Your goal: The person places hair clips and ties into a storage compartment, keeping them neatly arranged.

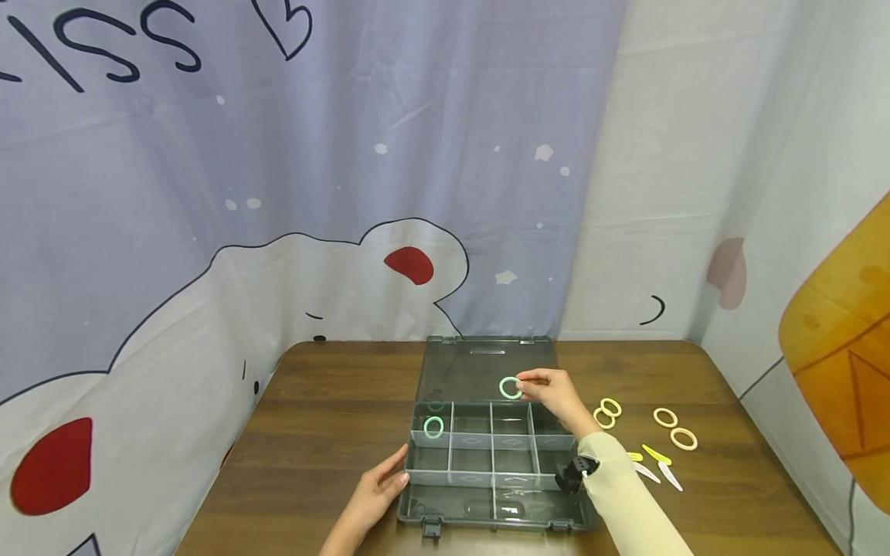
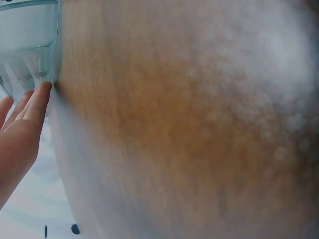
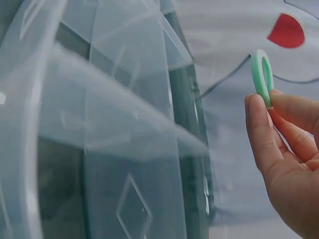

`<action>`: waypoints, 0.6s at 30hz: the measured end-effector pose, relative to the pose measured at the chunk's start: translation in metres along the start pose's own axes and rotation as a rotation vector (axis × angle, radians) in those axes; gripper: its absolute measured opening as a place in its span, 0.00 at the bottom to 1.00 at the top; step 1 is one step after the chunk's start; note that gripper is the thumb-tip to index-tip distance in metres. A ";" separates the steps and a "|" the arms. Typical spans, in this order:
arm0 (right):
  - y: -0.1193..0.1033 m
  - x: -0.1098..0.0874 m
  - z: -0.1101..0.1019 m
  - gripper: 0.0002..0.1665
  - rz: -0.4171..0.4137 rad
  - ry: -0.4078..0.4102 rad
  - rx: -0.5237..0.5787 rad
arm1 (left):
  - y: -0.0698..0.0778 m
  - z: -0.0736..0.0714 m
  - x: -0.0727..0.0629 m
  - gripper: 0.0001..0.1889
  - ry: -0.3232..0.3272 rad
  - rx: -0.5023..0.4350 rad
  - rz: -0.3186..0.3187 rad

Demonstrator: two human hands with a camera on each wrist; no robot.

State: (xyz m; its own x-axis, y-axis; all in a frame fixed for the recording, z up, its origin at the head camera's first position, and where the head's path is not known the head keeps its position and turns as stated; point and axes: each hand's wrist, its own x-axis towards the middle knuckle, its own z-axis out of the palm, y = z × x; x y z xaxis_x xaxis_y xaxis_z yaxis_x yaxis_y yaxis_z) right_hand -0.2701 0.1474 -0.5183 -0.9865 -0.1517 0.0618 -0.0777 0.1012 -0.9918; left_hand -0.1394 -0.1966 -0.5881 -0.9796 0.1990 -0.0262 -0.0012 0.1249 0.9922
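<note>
On the table [image 1: 334, 401], we count one divided box [image 1: 459, 479]. Two green rings: a held ring [image 3: 258, 79], pinched in the right hand [image 1: 545, 388] before the open lid [image 1: 452, 374], and a second ring [image 1: 426, 427] in the back-left compartment [image 1: 446, 415]. Off right: two yellow rings [image 1: 613, 415], two cream rings [image 1: 684, 429], maybe four clips [image 1: 670, 476], sleeve [image 1: 615, 471] partly blocking. Right arm [image 1: 643, 517] reaches forward; left hand [image 1: 371, 494], fingers straight, touches the box's left side.

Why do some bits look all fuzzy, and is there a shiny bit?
Left wrist view: the table is very blurred, with whitish glare at upper right, while the left hand is clearer; right wrist view: the held ring looks sharper than the box's nearest edge, probably too close to focus.
</note>
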 end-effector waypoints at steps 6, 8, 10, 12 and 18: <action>0.003 0.004 0.024 0.14 0.021 -0.027 0.009 | 0.001 0.000 0.000 0.29 0.002 -0.003 -0.008; 0.003 0.004 0.032 0.13 0.024 -0.047 -0.001 | 0.002 0.000 0.000 0.29 0.003 0.000 -0.009; 0.003 0.005 0.038 0.13 0.023 -0.065 -0.012 | 0.002 0.000 -0.001 0.29 0.003 0.000 -0.011; 0.004 0.005 0.045 0.13 0.005 -0.093 -0.017 | 0.003 0.001 -0.001 0.30 0.004 0.003 -0.012; 0.004 0.005 0.063 0.13 0.003 -0.127 -0.029 | 0.005 0.001 -0.002 0.30 0.009 0.003 -0.019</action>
State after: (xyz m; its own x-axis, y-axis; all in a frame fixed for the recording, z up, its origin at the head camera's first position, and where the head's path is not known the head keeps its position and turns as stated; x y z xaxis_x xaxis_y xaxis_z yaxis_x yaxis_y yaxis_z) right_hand -0.2668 0.0851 -0.5294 -0.9607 -0.2743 0.0424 -0.0807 0.1302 -0.9882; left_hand -0.1371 -0.1953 -0.5833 -0.9813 0.1877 -0.0435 -0.0187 0.1316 0.9911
